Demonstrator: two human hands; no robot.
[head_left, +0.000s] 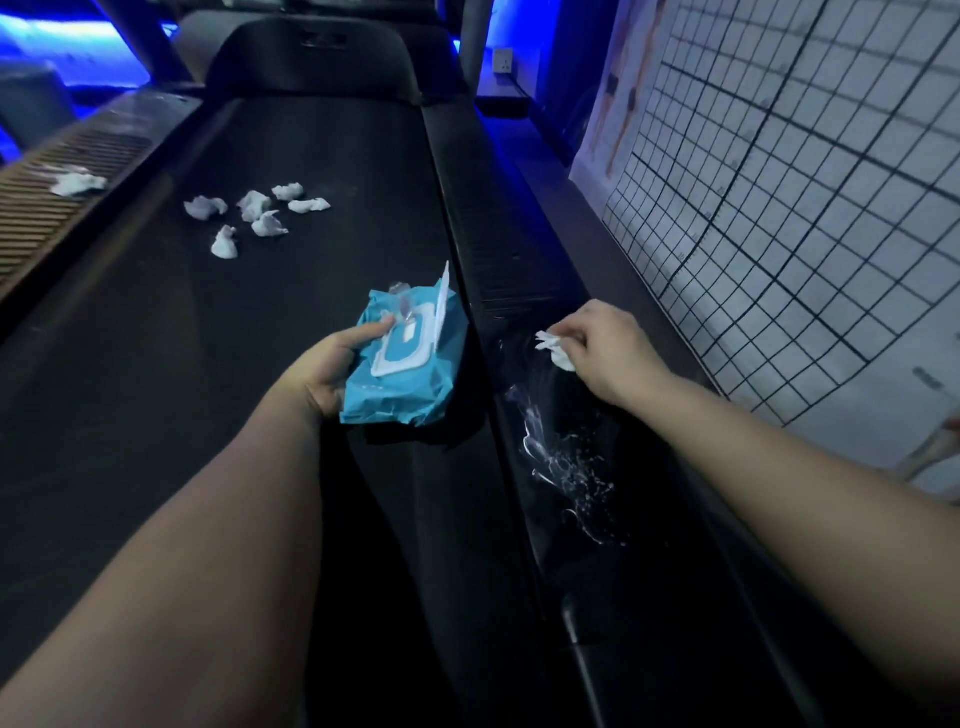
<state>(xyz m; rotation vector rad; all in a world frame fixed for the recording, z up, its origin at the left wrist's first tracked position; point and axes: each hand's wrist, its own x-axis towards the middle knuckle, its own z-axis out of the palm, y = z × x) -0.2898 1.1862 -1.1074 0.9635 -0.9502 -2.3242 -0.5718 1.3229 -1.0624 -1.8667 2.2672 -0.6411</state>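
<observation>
Head view: left hand (332, 366) grips the open wipe pack (410, 379), keeping refills handy; right hand (610, 353) pinches a crumpled wipe (557, 352) in its fingers against the wet side rail (566, 467), right of centre.

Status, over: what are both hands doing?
Left hand grips wipes pack, lid open. Right hand pinches wipe on wet rail. Crumpled wipes lie on belt, apart.

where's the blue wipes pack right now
In the head view the blue wipes pack is mid-frame, gripped by the left hand over the treadmill belt; the right hand pinching a crumpled wipe is to its right, on the side rail.
</observation>
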